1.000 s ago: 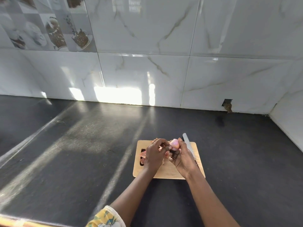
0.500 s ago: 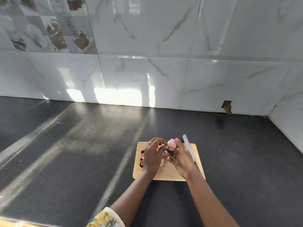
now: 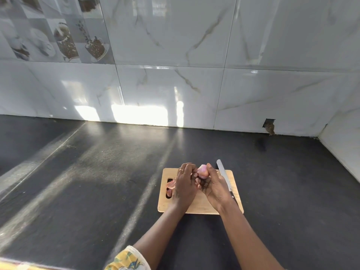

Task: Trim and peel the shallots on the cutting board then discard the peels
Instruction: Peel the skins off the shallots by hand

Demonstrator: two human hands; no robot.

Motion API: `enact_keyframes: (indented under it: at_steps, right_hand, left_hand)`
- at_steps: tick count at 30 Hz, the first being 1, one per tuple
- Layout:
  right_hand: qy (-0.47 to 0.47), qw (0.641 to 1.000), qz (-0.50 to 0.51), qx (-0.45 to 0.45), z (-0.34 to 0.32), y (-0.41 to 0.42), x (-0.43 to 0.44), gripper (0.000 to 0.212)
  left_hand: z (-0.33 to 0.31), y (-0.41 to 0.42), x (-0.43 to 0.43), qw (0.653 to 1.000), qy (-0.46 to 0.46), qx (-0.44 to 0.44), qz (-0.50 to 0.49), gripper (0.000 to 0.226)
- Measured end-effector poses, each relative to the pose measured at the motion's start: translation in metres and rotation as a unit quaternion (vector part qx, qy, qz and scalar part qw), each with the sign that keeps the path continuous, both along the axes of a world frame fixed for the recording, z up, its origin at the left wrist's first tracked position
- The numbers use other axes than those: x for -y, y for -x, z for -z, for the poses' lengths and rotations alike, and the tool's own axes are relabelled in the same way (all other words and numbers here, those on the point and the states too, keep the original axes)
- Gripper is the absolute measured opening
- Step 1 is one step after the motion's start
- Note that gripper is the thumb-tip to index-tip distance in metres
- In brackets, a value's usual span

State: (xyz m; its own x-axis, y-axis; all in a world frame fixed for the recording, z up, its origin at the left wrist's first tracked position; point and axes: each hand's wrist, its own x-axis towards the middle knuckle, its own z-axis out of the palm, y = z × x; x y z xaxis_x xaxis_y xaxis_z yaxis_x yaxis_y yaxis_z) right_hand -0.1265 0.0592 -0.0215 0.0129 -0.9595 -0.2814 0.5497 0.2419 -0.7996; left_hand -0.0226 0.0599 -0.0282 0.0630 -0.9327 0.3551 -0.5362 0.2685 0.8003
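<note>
Over the wooden cutting board (image 3: pixel 202 206), both hands met around a single pale pink shallot (image 3: pixel 202 171), which was held clear of the wood near the board's far edge. The right hand (image 3: pixel 216 187) gripped the shallot from the right, its thumb and fingers curled round the bulb. The left hand (image 3: pixel 185 185) came in from the other side, its fingers clenched inward with the tips against the shallot; whether they pinched a strip of skin could not be told. A thin ring (image 3: pixel 181 170) showed on one left finger.

Loose pinkish peels (image 3: pixel 169 185) lay on the board's left side, over and beside the handle slot. A knife (image 3: pixel 223 173) lay along the right side of the board just beside the right hand, its blade tip reaching past the far edge and its handle largely hidden behind the wrist. The board sat on a dark worktop (image 3: pixel 97 172) streaked with sunlight, well out from a white marble-patterned tiled wall (image 3: pixel 175 55). A yellow floral sleeve (image 3: pixel 126 260) showed at the bottom edge.
</note>
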Motion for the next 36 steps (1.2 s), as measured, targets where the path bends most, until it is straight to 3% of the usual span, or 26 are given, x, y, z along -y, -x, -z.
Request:
enact_keyframes:
  at_steps: [3, 6, 13, 19, 26, 36]
  right_hand:
    - [0.018, 0.999, 0.028, 0.019, 0.0005, 0.0022, 0.0009, 0.035]
    - [0.029, 0.998, 0.042, 0.044, 0.0007, 0.0036, 0.0014, 0.032]
    - [0.007, 0.996, 0.053, 0.078, 0.0022, 0.0032, -0.0007, 0.018]
    - [0.019, 0.994, 0.051, 0.093, -0.0038, 0.0031, -0.0025, 0.007]
    - [0.016, 0.996, 0.052, 0.065, -0.0019, 0.0031, -0.0019, 0.006]
    - [-0.02, 0.995, 0.063, 0.075, -0.004, 0.0024, -0.0055, 0.019]
  left_hand:
    - [-0.0016, -0.0028, -0.001, 0.999, -0.002, -0.029, -0.021, 0.01]
    - [-0.0012, -0.0054, -0.0017, 0.998, 0.003, -0.062, -0.016, 0.007]
    - [-0.0061, -0.0035, -0.0028, 0.988, -0.028, -0.149, -0.002, 0.023]
    - [-0.0046, -0.0035, -0.001, 0.989, -0.07, -0.129, 0.013, 0.019]
    - [-0.0026, -0.0045, 0.0001, 0.98, -0.096, -0.169, -0.036, 0.012]
    - [-0.005, -0.0034, -0.0003, 0.981, -0.1, -0.138, -0.088, 0.017]
